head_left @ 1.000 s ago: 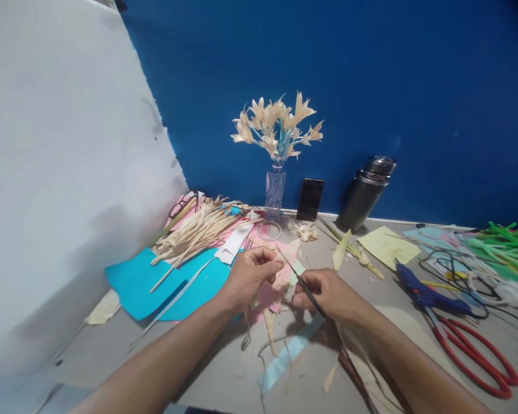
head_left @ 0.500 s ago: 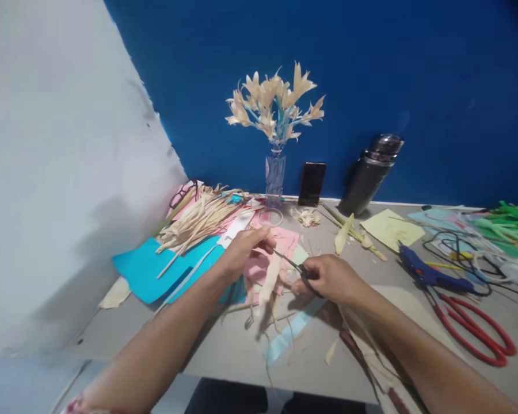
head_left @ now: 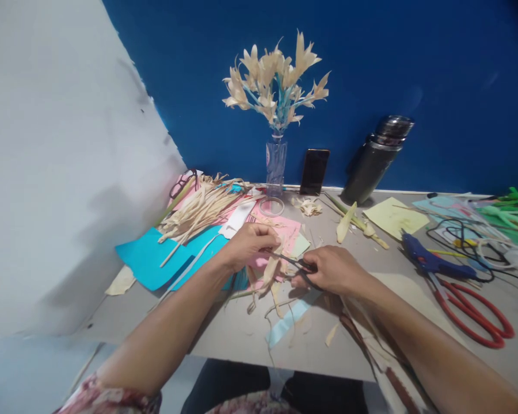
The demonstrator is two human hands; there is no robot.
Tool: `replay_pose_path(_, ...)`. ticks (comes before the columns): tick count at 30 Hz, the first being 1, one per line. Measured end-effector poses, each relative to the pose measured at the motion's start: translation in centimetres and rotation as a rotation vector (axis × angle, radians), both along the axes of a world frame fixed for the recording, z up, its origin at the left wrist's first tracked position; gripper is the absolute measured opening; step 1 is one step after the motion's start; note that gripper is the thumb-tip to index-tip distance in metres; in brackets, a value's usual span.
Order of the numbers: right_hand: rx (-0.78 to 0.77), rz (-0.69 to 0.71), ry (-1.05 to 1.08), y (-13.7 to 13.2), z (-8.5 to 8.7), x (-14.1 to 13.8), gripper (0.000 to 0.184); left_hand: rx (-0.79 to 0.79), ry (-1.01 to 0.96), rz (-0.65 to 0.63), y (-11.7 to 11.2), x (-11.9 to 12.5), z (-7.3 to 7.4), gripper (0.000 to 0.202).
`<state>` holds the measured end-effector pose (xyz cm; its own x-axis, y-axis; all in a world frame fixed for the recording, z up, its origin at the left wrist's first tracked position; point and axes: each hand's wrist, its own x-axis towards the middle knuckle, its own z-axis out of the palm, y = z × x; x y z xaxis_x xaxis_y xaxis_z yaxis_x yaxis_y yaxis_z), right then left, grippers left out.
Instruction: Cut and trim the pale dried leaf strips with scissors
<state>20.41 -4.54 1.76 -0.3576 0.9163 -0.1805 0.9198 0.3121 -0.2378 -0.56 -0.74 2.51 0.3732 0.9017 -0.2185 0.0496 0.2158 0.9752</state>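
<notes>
My left hand (head_left: 250,244) is closed in a pinch on a pale dried leaf strip (head_left: 270,270) that hangs down over the pink paper (head_left: 285,230). My right hand (head_left: 334,270) is closed round small dark scissors (head_left: 291,261), whose blades point left and meet the strip just below my left fingers. Both hands hover low over the grey table (head_left: 224,339), near its middle, with cut scraps lying under them.
A bundle of dried strips (head_left: 201,210) lies on cyan paper (head_left: 149,259) at the left. At the back stand a vase of pale flowers (head_left: 276,167), a phone (head_left: 314,171) and a dark flask (head_left: 373,161). A blue glue gun (head_left: 431,261), red scissors (head_left: 475,313) and green strips (head_left: 511,213) lie to the right.
The view has tilted down, bringing the near table edge into sight. My hands dropped closer to the table, and the scissor blades swung from upright to nearly level against the strip.
</notes>
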Motion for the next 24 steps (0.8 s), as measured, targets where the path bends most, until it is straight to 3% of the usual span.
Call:
replay_pose_path(8, -0.022, -0.006, 0.007, 0.40, -0.31, 0.20, 0.049, 0.144, 0.046, -0.031, -0.04, 0.18, -0.08, 0.018)
replay_pose_path(18, 0.009, 0.013, -0.015, 0.30, -0.23, -0.03, 0.046, 0.149, 0.040, 0.035, 0.00, 0.27, -0.45, 0.016)
replay_pose_path(24, 0.019, 0.036, -0.027, 0.23, -0.07, 0.15, 0.047, 0.158, 0.042, 0.009, 0.07, 0.35, -0.87, 0.015)
